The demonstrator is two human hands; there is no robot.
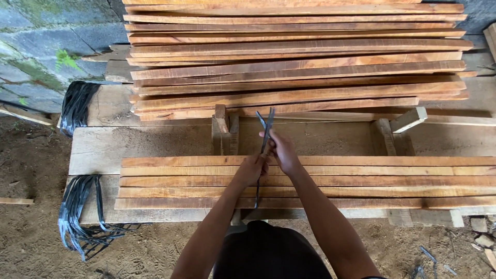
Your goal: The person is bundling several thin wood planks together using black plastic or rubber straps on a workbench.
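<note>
**A:** Nearest the lens, what do you have?

**B:** Your own dark-clothed lap (266, 250) at the bottom edge, with both bare forearms running up from it over the workbench (155, 144).

**A:** And your hands?

**B:** Your left hand (251, 169) and right hand (283, 151) meet just above the middle of the near bundle of slats (361, 181). Both are closed on a thin black plastic strap (265, 137). Your left fingers are curled tight around it low down, your right fingers pinched on it a little higher. The two hands sit almost touching.

**A:** Where does the strap run?

**B:** It crosses the bundle front to back, its lower part dropping over the near edge of the slats, its two loose ends forking upward past your right hand toward a small upright wooden block (223, 129) on the bench.

**A:** The slats themselves?

**B:** Five or so long reddish-brown strips lie flat and side by side, running left to right across the bench. Behind them, a far larger stack of slats (299, 57) rests against a stone wall (46, 46).

**A:** Anything else around you?

**B:** Two hanks of black strapping hang off the bench's left end, one near the front corner (77, 212), one farther back (77, 106). The earth floor (31, 170) lies below, with wood offcuts (483, 240) at the right.
</note>
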